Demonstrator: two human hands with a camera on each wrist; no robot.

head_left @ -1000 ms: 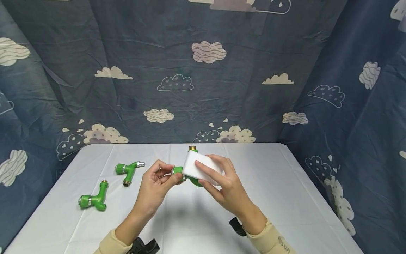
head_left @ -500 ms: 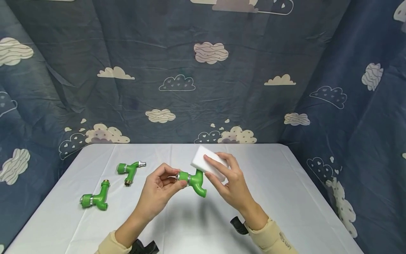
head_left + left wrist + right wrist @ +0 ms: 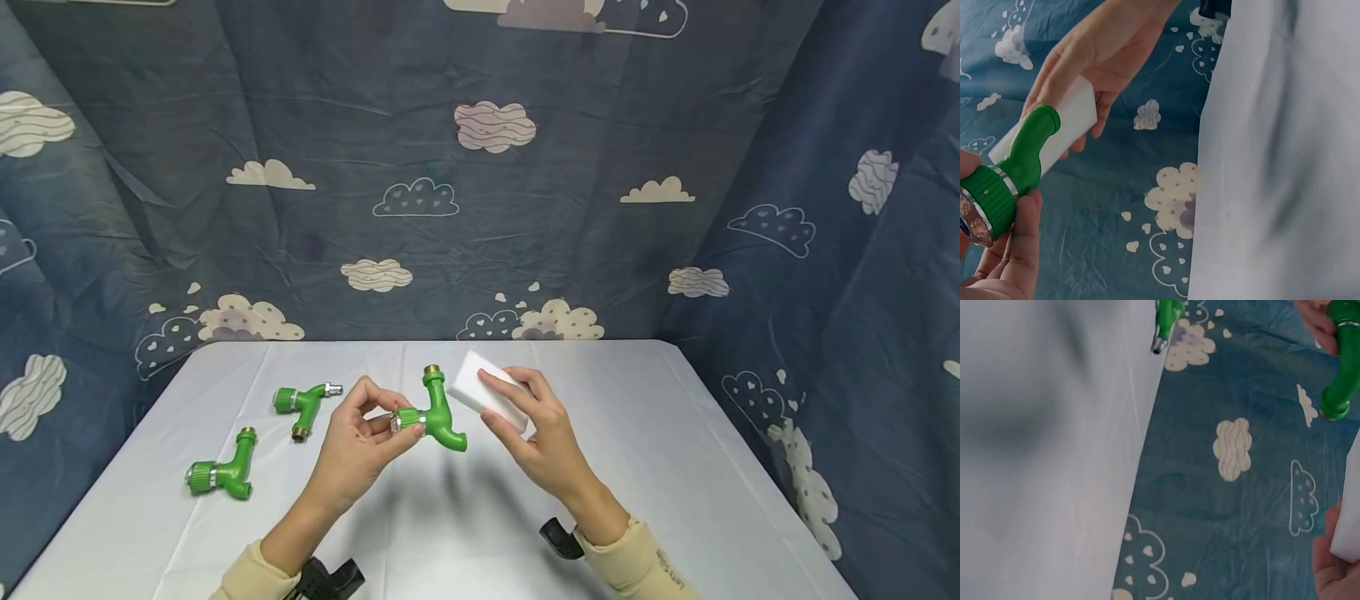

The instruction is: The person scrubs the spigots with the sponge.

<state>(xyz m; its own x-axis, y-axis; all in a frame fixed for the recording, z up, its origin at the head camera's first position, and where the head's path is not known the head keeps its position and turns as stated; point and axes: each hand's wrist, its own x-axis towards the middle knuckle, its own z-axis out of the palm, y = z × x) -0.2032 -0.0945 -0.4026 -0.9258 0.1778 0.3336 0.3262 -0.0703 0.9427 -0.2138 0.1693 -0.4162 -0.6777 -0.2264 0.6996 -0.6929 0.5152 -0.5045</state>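
Note:
My left hand (image 3: 360, 446) pinches a green faucet (image 3: 442, 417) by its ribbed knob end, thumb below and fingers above. The faucet is held up over the table, its brass-threaded end pointing up and away, its spout to the right. In the left wrist view the green faucet (image 3: 1025, 150) shows its silver ring and clear knob cap. Just right of it, my right hand (image 3: 543, 433) grips a white sponge block (image 3: 487, 390) between thumb and fingers. A narrow gap separates block and faucet in the head view. The white block (image 3: 1350, 506) is partly cut off in the right wrist view.
Two more green faucets lie on the left of the white-covered table (image 3: 675, 500): one with a silver nozzle (image 3: 307, 404) farther back, another (image 3: 225, 471) nearer. A dark blue cloud-print cloth (image 3: 420, 100) hangs behind and at both sides.
The white block has come off the faucet's front, where it covered the body, and now sits to its right. The left hand has shifted slightly left, with the faucet's threaded end in sight again.

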